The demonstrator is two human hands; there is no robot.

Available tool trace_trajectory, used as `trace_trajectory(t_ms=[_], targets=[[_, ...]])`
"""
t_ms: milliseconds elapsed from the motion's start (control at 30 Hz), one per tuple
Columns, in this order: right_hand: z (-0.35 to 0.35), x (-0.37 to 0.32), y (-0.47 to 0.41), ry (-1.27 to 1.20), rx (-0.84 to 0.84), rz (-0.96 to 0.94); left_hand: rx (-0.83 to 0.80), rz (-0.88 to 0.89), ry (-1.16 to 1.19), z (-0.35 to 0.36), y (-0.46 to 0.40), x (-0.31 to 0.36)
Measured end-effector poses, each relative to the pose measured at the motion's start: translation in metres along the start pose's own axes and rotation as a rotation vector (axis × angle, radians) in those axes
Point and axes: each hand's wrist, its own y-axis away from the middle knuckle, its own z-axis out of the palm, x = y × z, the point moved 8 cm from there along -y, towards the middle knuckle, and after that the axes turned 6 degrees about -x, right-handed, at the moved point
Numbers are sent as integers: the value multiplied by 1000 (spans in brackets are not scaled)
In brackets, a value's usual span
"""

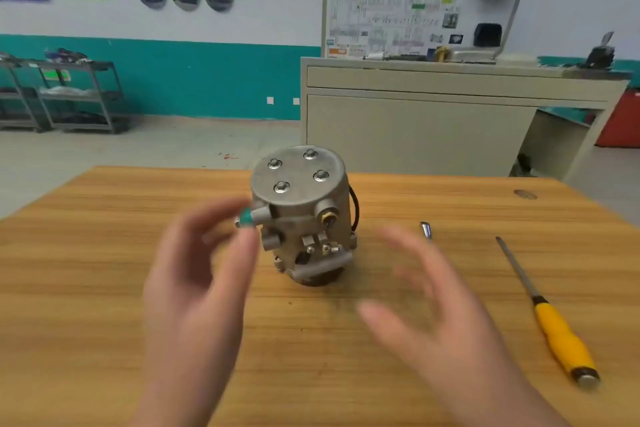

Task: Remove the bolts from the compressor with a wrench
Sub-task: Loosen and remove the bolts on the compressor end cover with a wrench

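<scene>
A grey metal compressor stands upright in the middle of the wooden table. Its flat round top carries several bolts, all seated in the cover. A green-capped port sticks out on its left side. My left hand hovers open just left of the compressor, fingertips near that green cap. My right hand is open to the right of it, fingers spread and blurred, holding nothing. The shiny end of a wrench shows just beyond my right fingers; the rest of it is hidden behind the hand.
A screwdriver with a yellow handle lies at the right of the table. Beyond the table stands a beige cabinet with a wiring training board on it. Grey shelf carts line the far left wall.
</scene>
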Motion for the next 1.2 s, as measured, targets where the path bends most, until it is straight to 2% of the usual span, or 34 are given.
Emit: trace_trajectory(t_ms=[33,67,133,167,333,500,567,600,633,700,733,800,900,967,1000,1033,1133,1200], targets=[[8,-34,-20,-92,54,-82,75,107,14,-4,-23,18],[4,-37,-30,-132,138,-112,97,84,8,-3,-25,16],[20,-48,-64,-122,69,-140,11,-85,97,14,-54,9],[30,-48,-78,-126,21,-158,-29,-93,108,23,-59,2],[42,-27,-85,-124,15,-261,-66,-23,-125,25,-62,-6],[27,-6,-83,-161,-61,-277,-80,60,-215,30,-53,3],[-1,24,-80,-121,109,-161,-100,77,-213,34,-53,4],[-20,48,-79,-15,239,-12,-108,88,-237,37,-53,6],[-38,76,-77,151,314,216,-116,113,-263,41,-53,9],[-60,129,-67,473,226,691,-133,148,-289,47,-55,14],[-63,148,-64,563,121,822,-144,149,-293,50,-56,15],[-58,170,-64,614,-32,890,-167,148,-295,53,-58,16],[-58,173,-69,685,-19,863,-174,153,-293,52,-59,16],[-62,163,-76,713,42,779,-189,159,-294,52,-60,16],[-64,154,-79,646,85,701,-204,161,-298,51,-61,16],[-66,142,-82,523,131,594,-224,164,-307,51,-63,17],[-77,83,-80,-76,245,225,-276,184,-442,47,-70,22],[-79,37,-73,-336,152,64,-263,263,-641,45,-71,31]])
